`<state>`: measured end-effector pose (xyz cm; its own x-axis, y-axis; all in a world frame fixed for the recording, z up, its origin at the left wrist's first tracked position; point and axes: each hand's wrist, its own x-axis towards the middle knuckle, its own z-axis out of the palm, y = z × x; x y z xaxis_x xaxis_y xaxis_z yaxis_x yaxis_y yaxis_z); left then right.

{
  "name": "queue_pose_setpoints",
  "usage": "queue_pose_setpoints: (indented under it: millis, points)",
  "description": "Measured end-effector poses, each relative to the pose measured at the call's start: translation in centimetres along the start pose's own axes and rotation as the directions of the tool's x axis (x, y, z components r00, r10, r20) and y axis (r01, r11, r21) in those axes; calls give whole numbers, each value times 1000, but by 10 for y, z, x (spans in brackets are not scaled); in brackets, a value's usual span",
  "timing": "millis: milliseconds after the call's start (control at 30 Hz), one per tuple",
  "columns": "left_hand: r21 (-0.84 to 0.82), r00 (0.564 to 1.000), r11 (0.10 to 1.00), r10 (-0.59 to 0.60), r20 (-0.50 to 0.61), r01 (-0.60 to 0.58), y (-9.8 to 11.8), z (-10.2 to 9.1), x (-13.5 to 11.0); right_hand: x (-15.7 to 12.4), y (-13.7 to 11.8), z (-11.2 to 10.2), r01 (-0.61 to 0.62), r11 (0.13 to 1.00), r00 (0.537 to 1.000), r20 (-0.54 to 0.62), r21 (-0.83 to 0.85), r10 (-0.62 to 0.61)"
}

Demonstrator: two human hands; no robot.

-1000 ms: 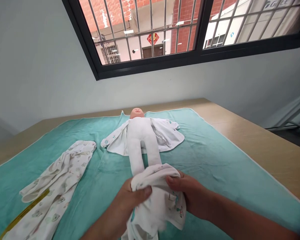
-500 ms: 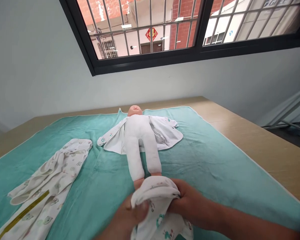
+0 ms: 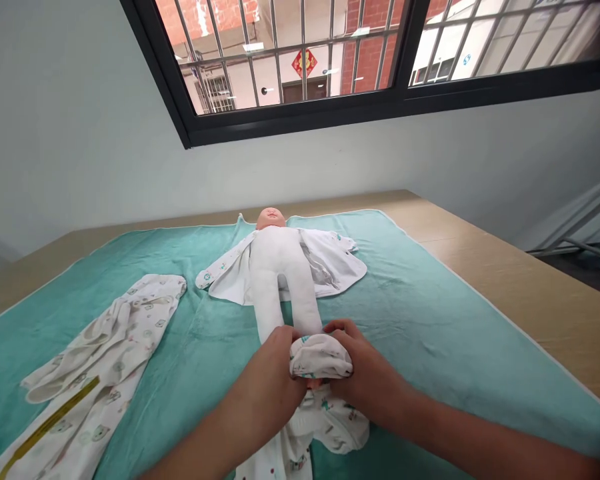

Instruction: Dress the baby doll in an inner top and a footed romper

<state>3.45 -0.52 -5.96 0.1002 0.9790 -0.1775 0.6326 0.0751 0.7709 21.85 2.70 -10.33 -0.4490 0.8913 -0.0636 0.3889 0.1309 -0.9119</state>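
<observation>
A baby doll (image 3: 280, 257) with a white cloth body lies on its back, its legs toward me. Under its torso and arms a white printed baby shirt (image 3: 233, 280) is spread open. At the doll's feet, my left hand (image 3: 280, 377) and my right hand (image 3: 357, 367) grip a bunched leg of white printed baby pants (image 3: 325, 417) from either side. The gathered cloth goes around the foot on the right, where a bit of the pink foot shows below it. The other foot is hidden behind my left hand. The rest of the pants hangs loosely toward me.
A white printed baby garment (image 3: 130, 340) lies at the left with a yellow tape measure (image 3: 50, 427) across it. Beneath everything is a teal blanket (image 3: 415, 347) on a wooden table (image 3: 520, 280). A wall and a barred window (image 3: 295, 113) stand behind.
Both hands have moved forward and up, bringing the bunched pants from in front of the feet onto the foot at the right. The doll and the garment at the left stay put.
</observation>
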Motion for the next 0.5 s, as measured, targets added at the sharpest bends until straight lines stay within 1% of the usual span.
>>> queue_pose_setpoints:
  millis: [100, 167, 233, 333, 400, 500]
  points:
    - [-94, 985, 993, 79, 154, -65, 0, -5, 1, 2, 5, 1, 73, 997, 997, -17, 7, -73]
    - [-162, 972, 983, 116, 203, -84, 1, -7, 0, 3, 7, 2, 133, 990, 991, 11, 43, -133]
    - [-224, 976, 970, 136, 169, -96, 2, -5, -2, 3, 6, 2, 179, 980, 983, 35, 83, -182]
    - [-304, 990, 946, 134, 49, -113, 2, -1, -4, 2, 1, 0, 249, 961, 967, 18, 118, -253]
    - [-354, 992, 927, 126, -9, -121, 0, 0, -3, 4, -4, -5, 304, 945, 952, 3, 124, -307]
    - [-375, 992, 919, 125, -15, -121, -2, -4, 0, 13, -8, -15, 343, 927, 936, 31, 151, -352]
